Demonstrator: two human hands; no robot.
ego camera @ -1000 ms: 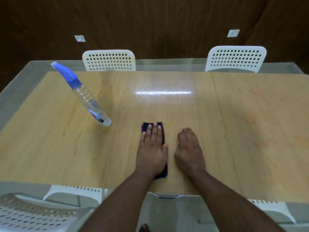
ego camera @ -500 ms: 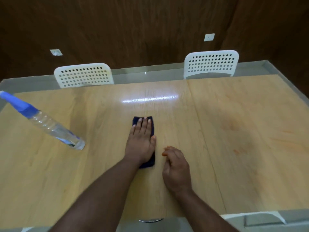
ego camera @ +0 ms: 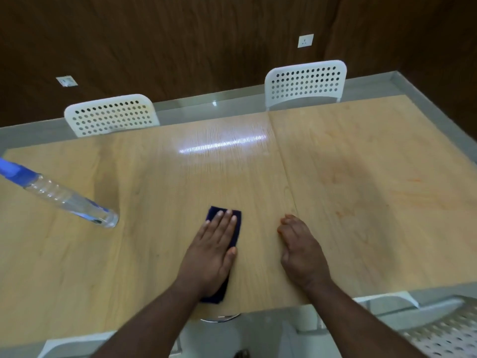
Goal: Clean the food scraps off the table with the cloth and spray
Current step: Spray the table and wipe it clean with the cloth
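A folded dark blue cloth [ego camera: 238, 229] lies on the wooden table [ego camera: 154, 182] near its front edge. My left hand [ego camera: 211, 254] presses flat on top of it, fingers together, and covers most of it. To the right, my right hand [ego camera: 300, 257] rests on the bare wood with its fingers curled under; I see nothing in it. A clear spray bottle [ego camera: 67, 200] with a blue head stands at the far left of the table. Faint orange smears [ego camera: 343, 177] mark the right half of the tabletop.
Two white perforated chairs [ego camera: 111, 115] [ego camera: 305, 82] stand at the table's far side against a dark wood wall. Another perforated chair [ego camera: 444, 329] sits at the near right, below the table's front edge. A seam runs down the tabletop right of centre.
My right hand has moved to the right, away from the cloth, with its fingers curled. My left hand stays flat on the cloth. The view has shifted around the table.
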